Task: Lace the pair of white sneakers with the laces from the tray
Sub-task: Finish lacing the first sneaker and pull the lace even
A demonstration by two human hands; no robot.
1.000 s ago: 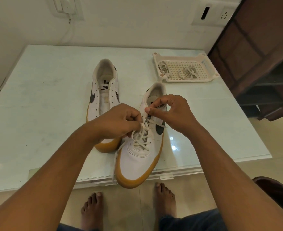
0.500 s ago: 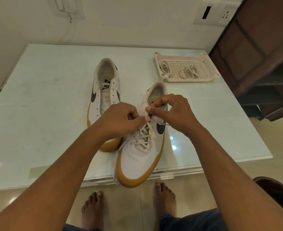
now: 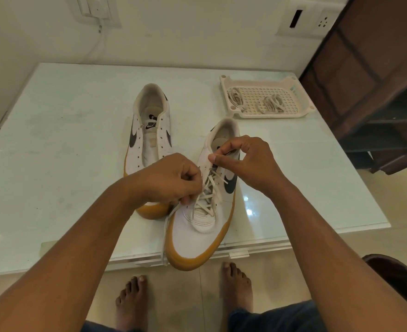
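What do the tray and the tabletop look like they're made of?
Tray: likely moulded plastic, matte cream; the grid-perforated floor and rounded corner pegs suggest it. Tabletop: probably glass or a polished stone-like slab, pale and glossy; it mirrors lights, and its near edge looks translucent.

Warm, dimmish indoor light; bright glare spots on the glossy worktop, soft shadows, and wide-angle bending at the edges.

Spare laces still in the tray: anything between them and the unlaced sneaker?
Nothing visible. The table between the tray, which holds the spare laces, and the unlaced sneaker is bare. Both hands, left hand and right hand, are busy on the nearer sneaker and its lace.
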